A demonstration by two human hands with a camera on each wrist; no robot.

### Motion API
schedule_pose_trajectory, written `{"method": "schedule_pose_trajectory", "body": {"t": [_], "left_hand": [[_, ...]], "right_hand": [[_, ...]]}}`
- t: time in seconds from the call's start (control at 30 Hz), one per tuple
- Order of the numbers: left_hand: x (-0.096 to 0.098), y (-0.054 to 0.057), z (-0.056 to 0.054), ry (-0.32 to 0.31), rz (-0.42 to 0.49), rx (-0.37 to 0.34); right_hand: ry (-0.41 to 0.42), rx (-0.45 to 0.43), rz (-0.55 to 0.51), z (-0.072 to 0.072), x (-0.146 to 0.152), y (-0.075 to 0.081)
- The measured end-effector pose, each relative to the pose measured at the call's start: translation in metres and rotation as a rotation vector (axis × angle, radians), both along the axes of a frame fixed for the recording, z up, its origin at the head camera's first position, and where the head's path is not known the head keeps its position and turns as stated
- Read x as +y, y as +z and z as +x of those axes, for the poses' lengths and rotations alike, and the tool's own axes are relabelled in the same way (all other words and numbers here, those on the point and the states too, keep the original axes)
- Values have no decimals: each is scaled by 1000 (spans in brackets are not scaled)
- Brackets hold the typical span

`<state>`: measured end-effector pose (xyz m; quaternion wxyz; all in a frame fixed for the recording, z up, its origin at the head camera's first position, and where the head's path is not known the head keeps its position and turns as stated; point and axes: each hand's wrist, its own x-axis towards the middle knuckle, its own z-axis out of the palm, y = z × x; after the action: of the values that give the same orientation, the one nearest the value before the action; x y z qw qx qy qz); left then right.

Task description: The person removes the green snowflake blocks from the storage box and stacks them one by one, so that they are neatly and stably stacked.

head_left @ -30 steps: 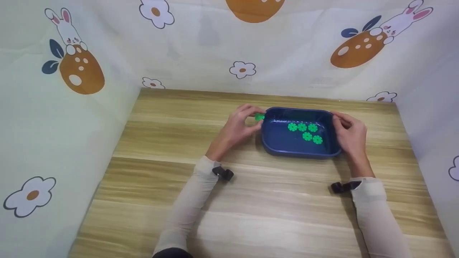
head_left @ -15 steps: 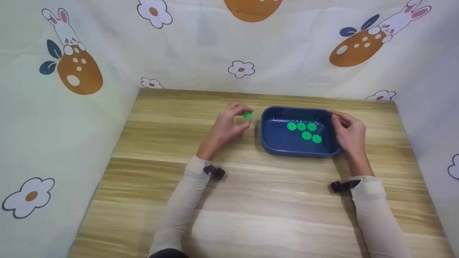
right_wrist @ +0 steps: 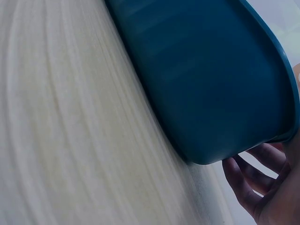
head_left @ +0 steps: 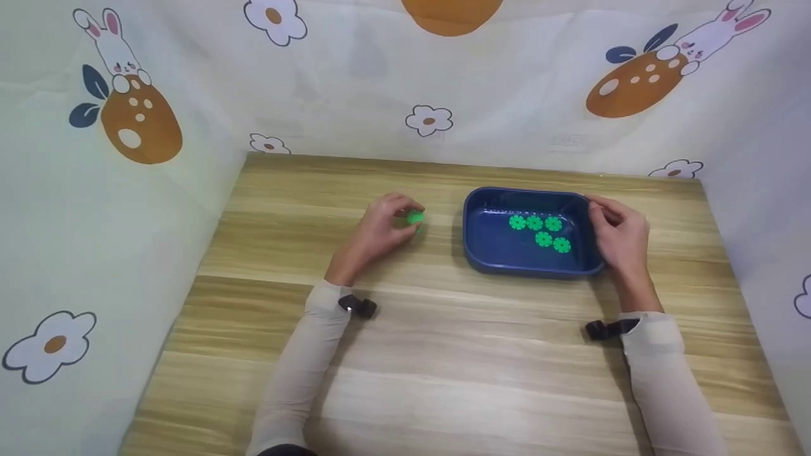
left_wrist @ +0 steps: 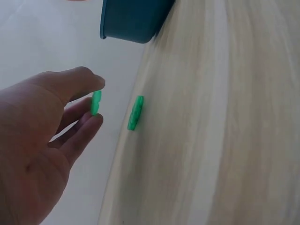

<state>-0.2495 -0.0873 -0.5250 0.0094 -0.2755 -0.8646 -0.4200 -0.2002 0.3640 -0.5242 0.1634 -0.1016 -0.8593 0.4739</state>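
Note:
My left hand is left of the blue plastic bin and pinches a green notched disc between thumb and fingertips, just above the table. A second green disc lies on the wood close to these fingers in the left wrist view; the hand mostly hides it in the head view. At the bin's right end, my right hand grips the wall of the blue bin, fingers behind it and thumb at the rim. Several green discs with notched edges lie flat inside the bin, towards its right half.
The wood-grain table stretches in front of the bin and to the left. A patterned cloth with rabbits and flowers hangs behind it and along both sides. Each sleeve carries a black wrist camera.
Holding a green disc, my left hand has moved from the bin's left rim leftwards and lower towards the table. The right hand and the bin stay in place.

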Motion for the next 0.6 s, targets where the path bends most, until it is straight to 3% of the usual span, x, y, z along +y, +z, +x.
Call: {"method": "schedule_pose_trajectory", "body": {"t": [0.27, 0.6], "left_hand": [[-7, -5, -2, -15, -76, -55], [-6, -9, -3, -40, -142, -47]], "right_hand": [[-4, -4, -11, 0, 0, 0], [-23, 29, 27, 1, -1, -1]]}}
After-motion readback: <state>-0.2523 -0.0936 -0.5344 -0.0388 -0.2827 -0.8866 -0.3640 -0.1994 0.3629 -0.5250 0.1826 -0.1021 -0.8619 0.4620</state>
